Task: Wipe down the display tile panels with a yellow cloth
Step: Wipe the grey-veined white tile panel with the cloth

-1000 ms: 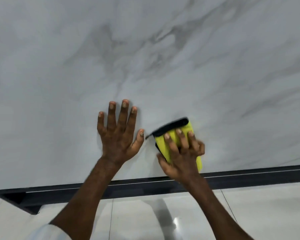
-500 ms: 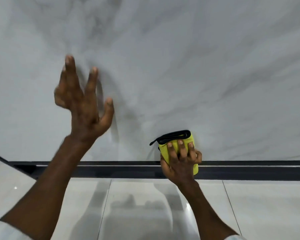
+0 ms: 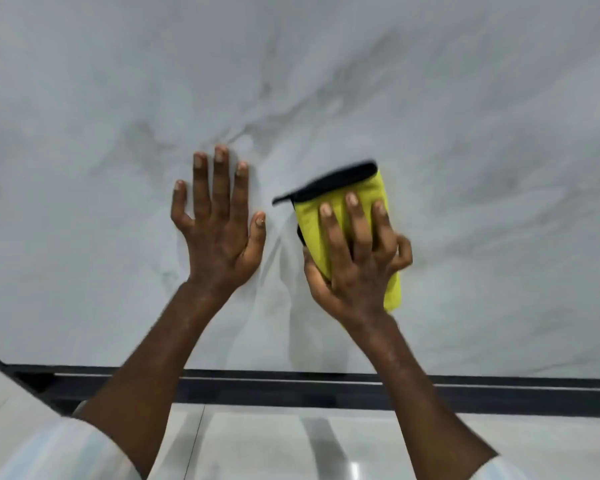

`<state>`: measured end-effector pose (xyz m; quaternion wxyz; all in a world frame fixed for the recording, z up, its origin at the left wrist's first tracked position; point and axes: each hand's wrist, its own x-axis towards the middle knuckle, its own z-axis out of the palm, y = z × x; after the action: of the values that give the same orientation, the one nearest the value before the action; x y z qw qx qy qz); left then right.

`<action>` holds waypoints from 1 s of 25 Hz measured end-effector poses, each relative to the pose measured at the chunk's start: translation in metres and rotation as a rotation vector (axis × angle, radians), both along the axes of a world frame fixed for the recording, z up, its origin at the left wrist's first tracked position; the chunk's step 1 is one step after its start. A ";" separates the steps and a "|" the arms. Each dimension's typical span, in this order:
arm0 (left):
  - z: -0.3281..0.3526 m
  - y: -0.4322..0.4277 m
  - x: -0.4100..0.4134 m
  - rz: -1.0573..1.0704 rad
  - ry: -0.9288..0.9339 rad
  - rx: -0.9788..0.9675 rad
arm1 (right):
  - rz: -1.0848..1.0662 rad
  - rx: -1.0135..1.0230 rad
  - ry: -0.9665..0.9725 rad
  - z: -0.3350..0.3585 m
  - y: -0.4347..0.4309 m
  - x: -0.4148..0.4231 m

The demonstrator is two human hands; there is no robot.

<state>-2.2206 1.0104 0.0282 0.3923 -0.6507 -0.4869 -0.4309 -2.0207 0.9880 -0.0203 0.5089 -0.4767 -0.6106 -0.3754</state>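
Marble-look panel (image 3: 326,81), pale grey with darker veins, fills most of what we see, and it is blurred in places. Below it a dark rail (image 3: 326,393) runs along its bottom edge, and under that lies a glossy light floor (image 3: 257,445) with thin joint lines and soft reflections. A pale sleeve (image 3: 49,452) shows at the lower left corner.

Our left hand (image 3: 219,244) lies flat on the panel, palm down, its fingers straight and slightly spread, holding nothing. Our right hand (image 3: 354,265) is just beside it, not touching it, and clamps the cloth (image 3: 312,220) against the panel: 3 fingers bend over the yellow face, the little finger curls at the right side, and the thumb hooks the cloth's left edge. The cloth is folded into a pad, with a black border along its top edge and a black tab poking out to the left.

Half a second back, the left hand was lifted off the panel, up and to the left; now it is planted beside the cloth. The cloth then sat low, overlapping the rail; now it is higher, well above the rail.
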 end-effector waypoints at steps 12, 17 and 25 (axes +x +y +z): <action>0.158 -0.029 0.001 -0.190 -0.074 0.132 | 0.019 0.102 0.082 0.265 -0.001 -0.005; 0.256 0.003 -0.001 -0.034 0.014 0.178 | -0.066 0.080 0.009 0.205 0.002 -0.005; 0.251 0.014 -0.003 0.003 0.050 0.233 | -0.040 0.147 -0.044 0.429 0.010 -0.008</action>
<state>-2.2238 1.0239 0.2797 0.4779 -0.6105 -0.4245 -0.4676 -2.0283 0.9979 0.4084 0.5213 -0.4419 -0.5826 -0.4399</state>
